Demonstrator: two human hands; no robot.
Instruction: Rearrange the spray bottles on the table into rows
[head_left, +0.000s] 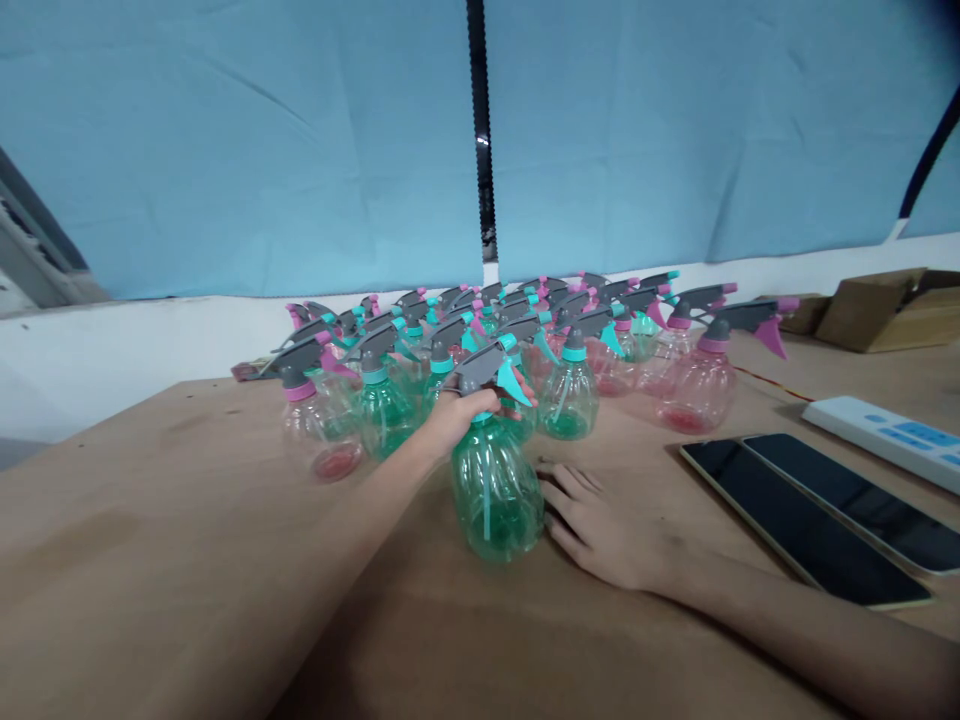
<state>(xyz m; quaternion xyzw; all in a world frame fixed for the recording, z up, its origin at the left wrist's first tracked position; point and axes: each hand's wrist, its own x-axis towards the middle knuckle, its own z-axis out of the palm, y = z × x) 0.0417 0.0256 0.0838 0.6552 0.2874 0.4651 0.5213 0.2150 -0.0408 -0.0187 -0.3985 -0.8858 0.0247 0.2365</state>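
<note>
A clear green spray bottle (496, 490) with a grey head and turquoise trigger stands nearest to me. My left hand (469, 405) is wrapped round its neck, just under the spray head, with fingertips showing beside the trigger. Resting low on the table, my right hand (592, 520) has its fingers stretched toward the bottle's right side; whether they touch it I cannot tell. Behind are several more spray bottles, among them a green one (568, 405), a pink one (701, 390) at the right and another pink one (319, 430) at the left.
On the wooden table (150, 560), two dark phones (795, 520) lie at the right. Beyond them is a white power strip (892, 435) with blue sockets. Cardboard boxes (889, 310) stand at the back right. A blue sheet (300, 150) covers the wall behind.
</note>
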